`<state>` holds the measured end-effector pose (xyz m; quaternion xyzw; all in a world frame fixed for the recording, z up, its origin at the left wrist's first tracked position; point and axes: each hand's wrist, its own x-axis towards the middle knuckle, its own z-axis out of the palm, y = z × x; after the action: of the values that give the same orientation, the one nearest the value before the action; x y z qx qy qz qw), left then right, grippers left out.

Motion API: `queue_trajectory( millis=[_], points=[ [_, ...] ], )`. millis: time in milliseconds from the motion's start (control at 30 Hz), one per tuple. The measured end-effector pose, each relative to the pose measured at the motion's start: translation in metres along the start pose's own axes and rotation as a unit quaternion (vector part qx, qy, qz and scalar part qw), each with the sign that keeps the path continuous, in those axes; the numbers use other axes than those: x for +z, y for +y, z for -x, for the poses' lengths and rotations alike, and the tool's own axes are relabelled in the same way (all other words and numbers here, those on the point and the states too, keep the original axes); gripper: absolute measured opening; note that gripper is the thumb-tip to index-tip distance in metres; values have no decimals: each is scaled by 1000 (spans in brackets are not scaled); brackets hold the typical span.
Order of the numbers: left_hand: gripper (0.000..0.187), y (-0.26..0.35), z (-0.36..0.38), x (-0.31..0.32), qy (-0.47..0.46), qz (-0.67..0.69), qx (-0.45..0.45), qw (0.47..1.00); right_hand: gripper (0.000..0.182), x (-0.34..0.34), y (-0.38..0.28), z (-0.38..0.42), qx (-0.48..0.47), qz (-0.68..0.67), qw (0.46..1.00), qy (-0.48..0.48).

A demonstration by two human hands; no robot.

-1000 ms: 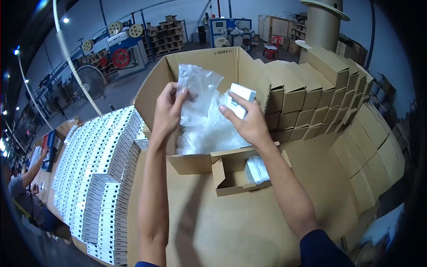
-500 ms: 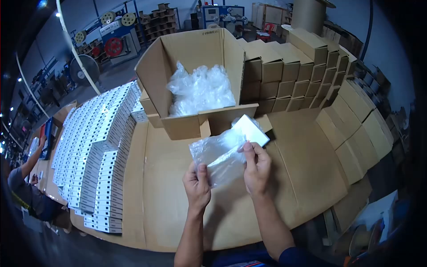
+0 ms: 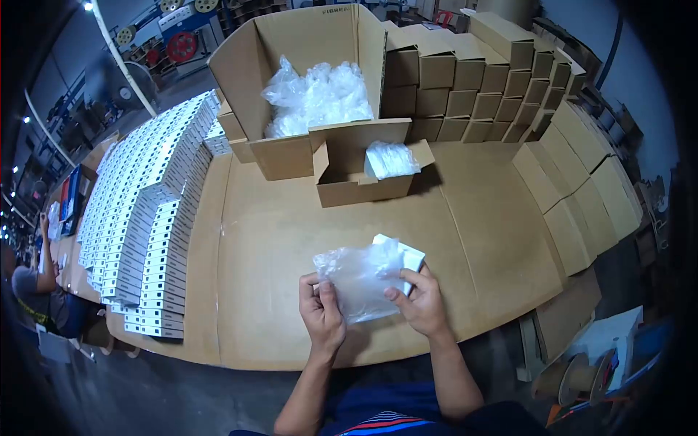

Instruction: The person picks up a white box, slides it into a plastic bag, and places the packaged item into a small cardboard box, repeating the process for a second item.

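Note:
A clear plastic bag (image 3: 360,287) hangs between my hands above the cardboard-covered table. My left hand (image 3: 322,312) pinches its left edge. At the other side my right hand (image 3: 422,301) grips a flat white box (image 3: 411,257), which is partly covered by the bag. How far the box sits inside the bag I cannot tell. Beyond my hands stands an open small carton (image 3: 363,193) with a plastic-wrapped item (image 3: 391,160) at its right end. Behind it a large open carton (image 3: 305,29) holds a heap of clear plastic bags (image 3: 320,98).
Stacked white boxes (image 3: 138,211) line the left of the table (image 3: 276,349). Closed brown cartons (image 3: 465,73) are piled at the back right, more cartons (image 3: 582,182) at the right edge. A co-worker (image 3: 43,291) sits far left. Spools (image 3: 574,378) stand low right.
The view has tipped downward, showing more of the small carton. The white box and bag are now lower and nearer my body, and my right hand has shifted its hold around the box.

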<state>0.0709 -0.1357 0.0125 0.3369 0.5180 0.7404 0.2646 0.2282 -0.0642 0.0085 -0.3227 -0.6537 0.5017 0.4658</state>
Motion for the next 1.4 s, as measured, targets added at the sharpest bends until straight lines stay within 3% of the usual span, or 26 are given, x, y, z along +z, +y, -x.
queue_trajectory(
  millis=[67, 233, 333, 367, 467, 533, 633, 767, 1000, 1400],
  points=[
    [16, -2, 10, -1, -16, -12, -17, 1000, 25, 4, 8, 6, 77, -62, 994, 38],
    [12, -9, 6, -22, 52, 91, -17, 994, 25, 7, -10, 17, 64, 54, 993, 81],
    [16, -7, 4, -30, 100, -154, 190, 964, 24, 5, -11, 20, 41, 76, 992, 89],
    [28, 4, 10, -33, 43, -235, 237, 942, 22, 6, -9, 23, 40, 61, 992, 100],
    [39, 34, 4, -9, -67, -378, 349, 855, 19, 11, -5, 27, 33, 47, 992, 112],
    [44, 35, 4, 4, -85, -387, 333, 856, 19, 11, -10, 30, 27, 80, 991, 103],
    [38, 37, -4, 13, -105, -400, 366, 834, 21, 16, -2, 35, 28, 14, 990, 135],
    [30, 25, -3, 15, -63, -344, 361, 864, 23, 14, 1, 35, 13, 42, 992, 122],
    [30, 26, -6, 19, -69, -333, 329, 881, 24, 17, 5, 35, 26, 18, 992, 124],
    [29, 14, -12, 15, -90, -323, 347, 876, 25, 18, 3, 34, 38, 33, 992, 114]
  ],
)
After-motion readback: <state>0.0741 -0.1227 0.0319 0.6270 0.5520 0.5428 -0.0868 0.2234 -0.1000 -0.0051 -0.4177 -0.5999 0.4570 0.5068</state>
